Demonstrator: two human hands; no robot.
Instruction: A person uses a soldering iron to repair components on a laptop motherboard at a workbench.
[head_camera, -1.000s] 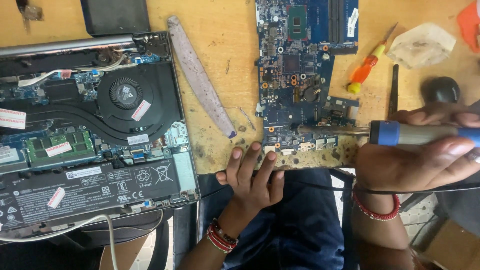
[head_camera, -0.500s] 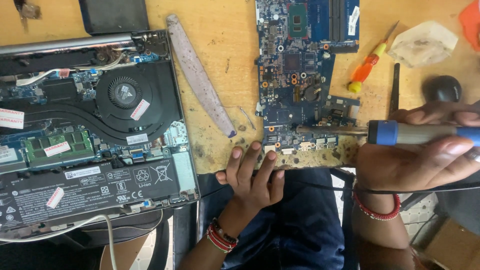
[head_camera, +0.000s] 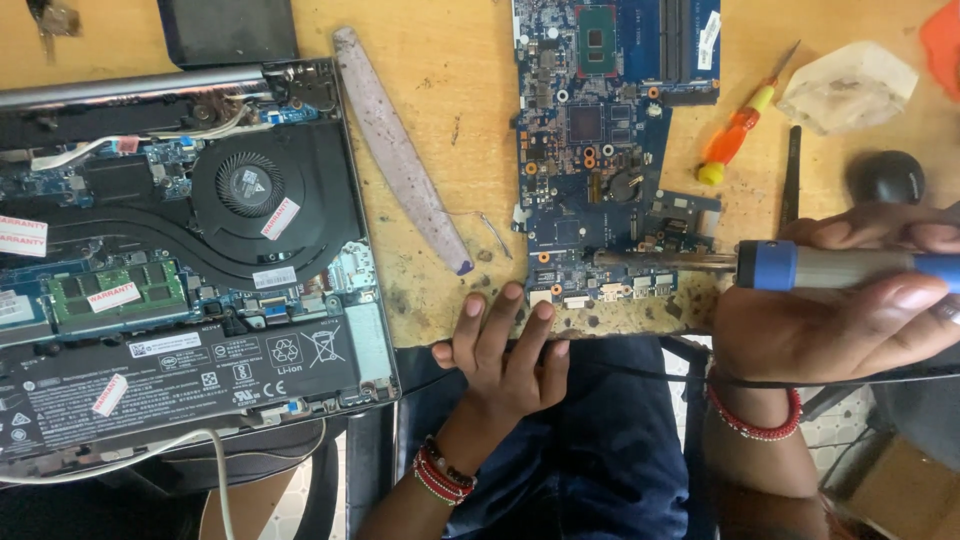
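Now soldering: right hand (head_camera: 830, 320) grips soldering iron (head_camera: 800, 266), tip on circuit board (head_camera: 600, 150).
Left hand (head_camera: 505, 345) flat open, empty, at surface (head_camera: 440, 110) edge; next needs steady tip.

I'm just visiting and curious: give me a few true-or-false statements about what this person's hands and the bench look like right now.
1. The right hand holds a soldering iron with its tip on the circuit board. True.
2. The left hand holds the screwdriver. False: its fingers rest at the board's near edge; the screwdriver lies loose on the table.
3. The opened laptop lies left of the board. True.
4. The laptop's fan has been taken out. False: it sits in the laptop.
5. Both wrists are bare. False: both wear red bead bands.
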